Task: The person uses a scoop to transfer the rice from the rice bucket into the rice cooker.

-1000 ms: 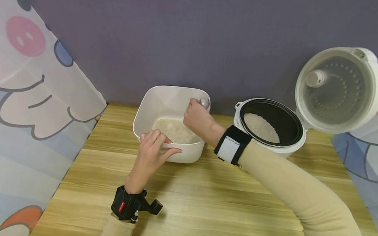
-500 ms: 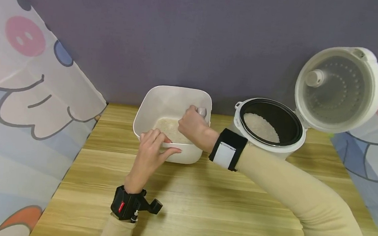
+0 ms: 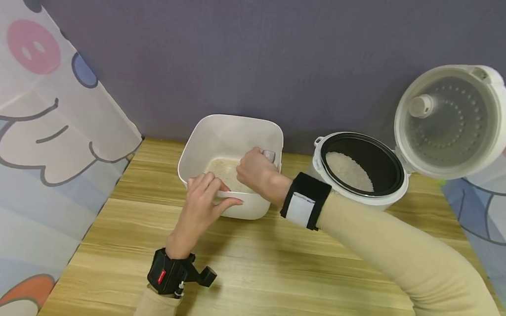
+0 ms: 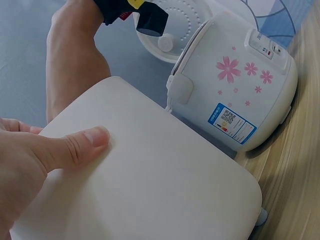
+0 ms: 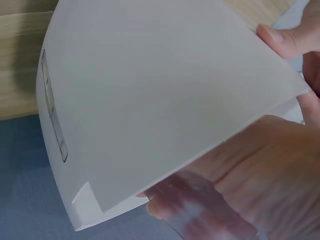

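Note:
A white rice bin (image 3: 249,208) stands on the wooden table, with a layer of white rice (image 3: 224,169) at its bottom. My left hand (image 3: 202,201) grips its near rim, thumb along the outside wall and fingers over the inside. Down inside the bin, by the right wall, my right hand (image 3: 258,171) holds a clear plastic cup (image 5: 200,207). Only the cup's end shows above that hand in the head view; the rest is hidden by the fingers and the bin wall. In the left wrist view the left thumb (image 4: 85,145) presses flat on the white wall.
Right of the bin stands a white rice cooker (image 4: 235,85) with pink flowers. Its lid (image 3: 456,122) is raised, and rice (image 3: 349,171) lies in its black inner pot (image 3: 384,163). A grey wall (image 3: 261,54) rises behind, and cartoon-printed sheets (image 3: 36,136) flank the table (image 3: 269,288).
My right hand has gone lower into the bin and slightly left with the cup, most of it in the first half second. The left hand keeps its grip on the rim.

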Motion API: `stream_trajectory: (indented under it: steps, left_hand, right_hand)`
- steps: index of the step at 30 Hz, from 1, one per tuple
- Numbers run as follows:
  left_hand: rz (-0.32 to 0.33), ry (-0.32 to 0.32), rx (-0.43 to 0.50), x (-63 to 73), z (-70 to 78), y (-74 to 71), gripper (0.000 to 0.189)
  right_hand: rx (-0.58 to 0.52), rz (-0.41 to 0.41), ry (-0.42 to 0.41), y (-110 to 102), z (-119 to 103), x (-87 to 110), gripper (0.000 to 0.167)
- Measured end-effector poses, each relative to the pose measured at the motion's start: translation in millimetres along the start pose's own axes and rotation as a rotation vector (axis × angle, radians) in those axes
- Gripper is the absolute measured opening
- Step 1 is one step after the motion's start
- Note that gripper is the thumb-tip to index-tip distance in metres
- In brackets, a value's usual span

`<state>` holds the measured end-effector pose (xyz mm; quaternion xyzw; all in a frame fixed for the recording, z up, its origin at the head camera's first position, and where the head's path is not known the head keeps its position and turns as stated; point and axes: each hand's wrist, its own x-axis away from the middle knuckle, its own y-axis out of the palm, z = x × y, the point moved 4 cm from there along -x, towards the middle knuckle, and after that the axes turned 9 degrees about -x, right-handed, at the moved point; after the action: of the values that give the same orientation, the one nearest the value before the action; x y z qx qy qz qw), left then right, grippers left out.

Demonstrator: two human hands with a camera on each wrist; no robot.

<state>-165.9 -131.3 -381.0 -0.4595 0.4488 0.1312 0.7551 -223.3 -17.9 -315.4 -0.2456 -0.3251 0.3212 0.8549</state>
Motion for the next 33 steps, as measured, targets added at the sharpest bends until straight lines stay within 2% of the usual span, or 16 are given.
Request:
stream_trajectory:
  steps: [7,14,17,23,28,33]
  left_hand:
    - [0.030,0.009,-0.006,1.2,0.1,1.1,0.053]
    - [0.000,-0.007,0.001,-0.2,1.4,-0.7,0.050]
    - [-0.003,-0.008,-0.001,-0.4,1.2,-0.8,0.049]
    - [0.020,0.000,-0.006,0.4,0.4,0.2,0.050]
    - [0.019,-0.001,0.004,0.4,0.4,0.5,0.050]
    - [0.005,-0.007,0.006,-0.2,0.3,-0.6,0.050]
  right_hand:
    - [0.037,0.035,-0.050,-4.8,-4.4,1.4,0.026]
    - [-0.022,0.017,-0.053,-13.1,-0.1,8.8,0.024]
    - [-0.098,0.011,-0.053,-14.9,5.5,11.4,0.020]
    - [-0.351,-0.007,-0.044,-13.5,19.3,13.5,0.012]
    - [-0.560,0.018,-0.060,-4.5,31.6,15.6,0.004]
    - [-0.706,0.034,-0.070,7.2,38.3,14.6,0.017]
